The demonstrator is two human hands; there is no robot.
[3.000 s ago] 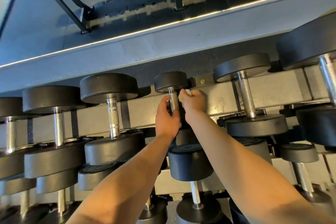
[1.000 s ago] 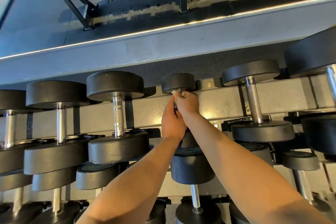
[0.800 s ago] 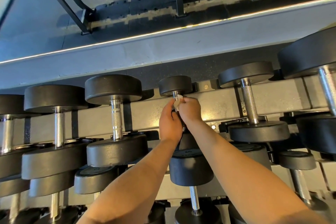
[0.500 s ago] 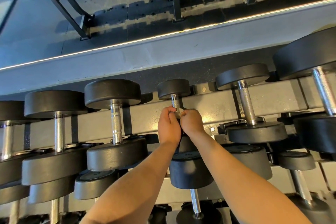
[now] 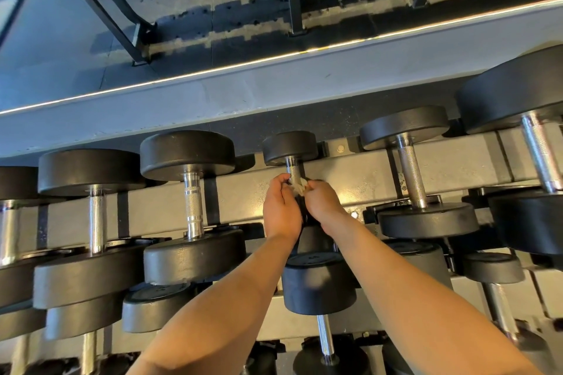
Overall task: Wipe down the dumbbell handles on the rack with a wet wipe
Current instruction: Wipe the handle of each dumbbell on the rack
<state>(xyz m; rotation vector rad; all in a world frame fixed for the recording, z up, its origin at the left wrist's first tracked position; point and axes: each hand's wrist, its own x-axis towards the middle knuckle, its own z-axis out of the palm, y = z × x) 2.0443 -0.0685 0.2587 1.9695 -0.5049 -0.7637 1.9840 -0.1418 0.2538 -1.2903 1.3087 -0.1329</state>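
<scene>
One knurled steel dumbbell handle (image 5: 293, 168) mid-wipe
Round it, left grip (image 5: 281, 207) and right grip (image 5: 323, 201) pinch crumpled white wet wipe (image 5: 300, 189); neighbouring handles (image 5: 193, 207) probably remain.

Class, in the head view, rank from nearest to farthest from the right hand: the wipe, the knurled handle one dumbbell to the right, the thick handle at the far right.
1. The wipe, pinched by the right hand, centre.
2. The knurled handle, next dumbbell to the right.
3. The thick handle, at the far right edge.
</scene>
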